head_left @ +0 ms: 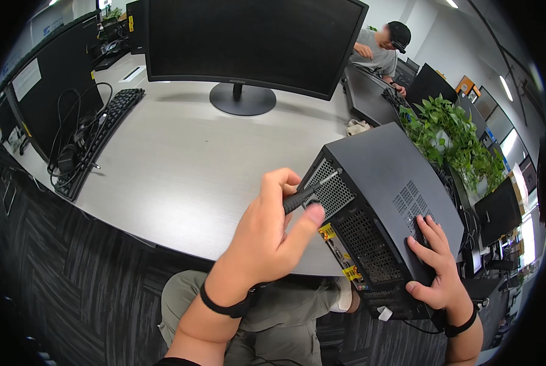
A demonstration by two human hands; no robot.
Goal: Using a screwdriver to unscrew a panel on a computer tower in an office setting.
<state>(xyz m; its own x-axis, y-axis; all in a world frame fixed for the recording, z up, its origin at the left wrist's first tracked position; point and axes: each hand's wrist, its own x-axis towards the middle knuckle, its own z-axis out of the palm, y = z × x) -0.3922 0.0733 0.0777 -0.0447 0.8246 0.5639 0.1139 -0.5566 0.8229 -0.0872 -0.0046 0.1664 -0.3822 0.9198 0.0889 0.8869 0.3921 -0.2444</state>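
Note:
A black desktop computer case [380,152] lies tilted at the desk's right front edge, its rear panel turned toward my left hand. My left hand [264,235] is closed around the black handle of a screwdriver [298,199]. The metal shaft points up and right across the rear mesh grille [334,198], its tip by the panel's upper corner. With fingers spread, my right hand [434,265] lies on the vented side panel, its thumb near the rear edge. Yellow labels [350,272] mark the port strip, and a white plug [384,313] sits lower on the back.
A black monitor [248,43] stands at the back of the pale desk [181,140]. On the left are a keyboard [111,131], tangled cables [71,146] and a dark panel. Leafy plants [450,131] grow beyond the case; another person [383,55] works at the far right.

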